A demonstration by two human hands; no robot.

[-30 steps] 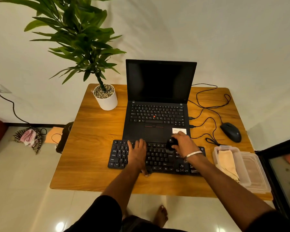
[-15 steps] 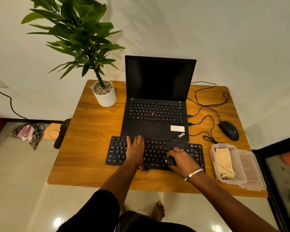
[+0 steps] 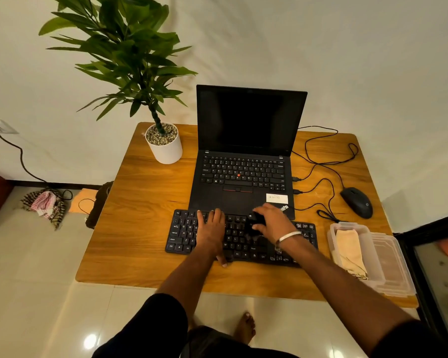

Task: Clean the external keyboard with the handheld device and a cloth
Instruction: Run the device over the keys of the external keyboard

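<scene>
Pale plaster wall and glossy floor tiles frame the square wooden table (image 3: 145, 215), which carries everything I am working with. My left hand (image 3: 212, 229) lies flat, fingers together, on the left-centre keys of the flat black external keyboard (image 3: 239, 240), which sits at the near edge of the table just in front of the open black laptop (image 3: 246, 161). My right hand (image 3: 273, 223) is curled around the small dark handheld device (image 3: 255, 220) and holds it over the upper middle rows; whether its tip touches the keys I cannot tell. The folded beige cloth (image 3: 348, 250) lies unused in the clear plastic container (image 3: 373, 257) at the near right corner, so I judge the wiping step is not yet done. Risks as I see them: the keyboard is light and close to the table's near edge, so a firm pass with the device could skate it off if my left hand eases up. Pressing hard on the caps could pop one loose. The thin black cables (image 3: 318, 174) trail past the black mouse (image 3: 357, 202) at the right, and reaching across for the cloth could snag them. The white pot with the green plant (image 3: 164, 146) stands well clear at the far left.
</scene>
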